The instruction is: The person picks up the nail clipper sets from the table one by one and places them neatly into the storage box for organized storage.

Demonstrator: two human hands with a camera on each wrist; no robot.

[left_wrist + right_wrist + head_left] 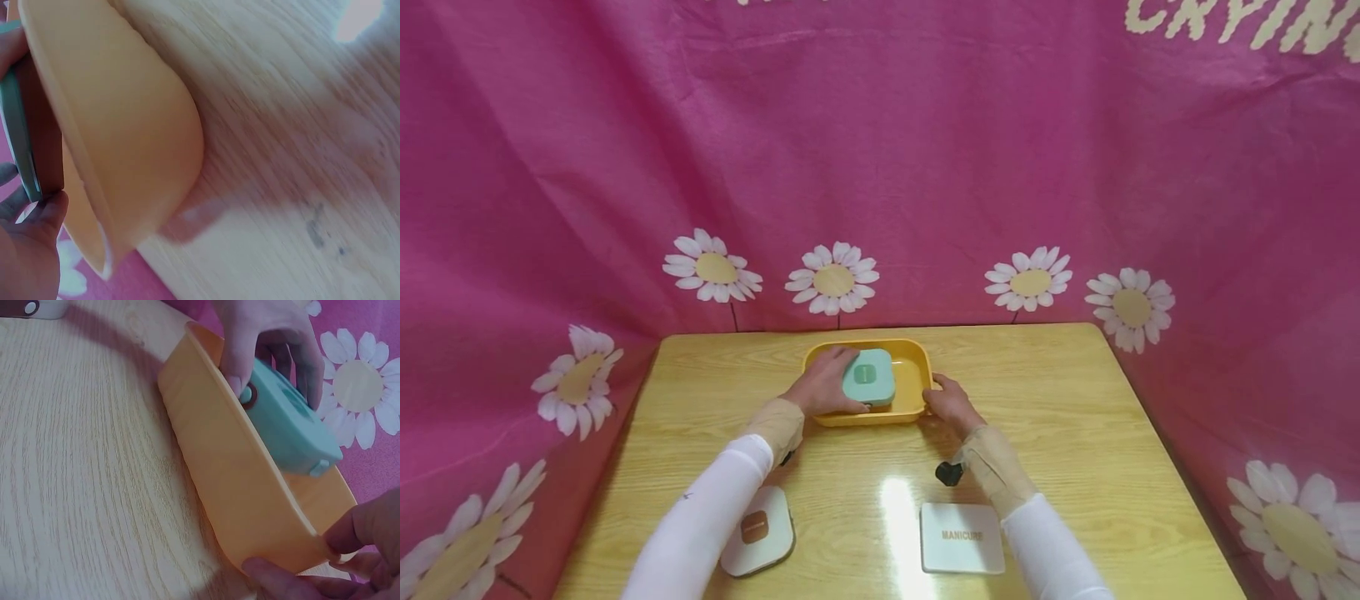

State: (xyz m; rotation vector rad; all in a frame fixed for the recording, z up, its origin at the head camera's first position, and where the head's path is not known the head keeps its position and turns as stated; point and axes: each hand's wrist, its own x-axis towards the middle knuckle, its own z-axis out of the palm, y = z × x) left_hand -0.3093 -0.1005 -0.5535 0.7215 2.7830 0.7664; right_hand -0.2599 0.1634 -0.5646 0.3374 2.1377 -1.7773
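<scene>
A yellow plastic tray (912, 379) stands near the far edge of the table. Inside its left part is a teal square case (880, 390) with a green label and, in the right wrist view, a small latch (249, 395). My left hand (823, 385) grips the case with the thumb on its near side and the fingers over its far side. In the right wrist view the case sits partly above the tray's rim, tilted. My right hand (953, 403) pinches the right end of the tray, thumb at the rim and fingers outside the wall.
A white rounded case with a brown label (767, 537) lies at the near left, partly behind my left sleeve. A white box marked MANICURE (962, 546) lies at the near right. Behind the wooden table (1045, 375) hangs a pink curtain (925, 167) with daisies.
</scene>
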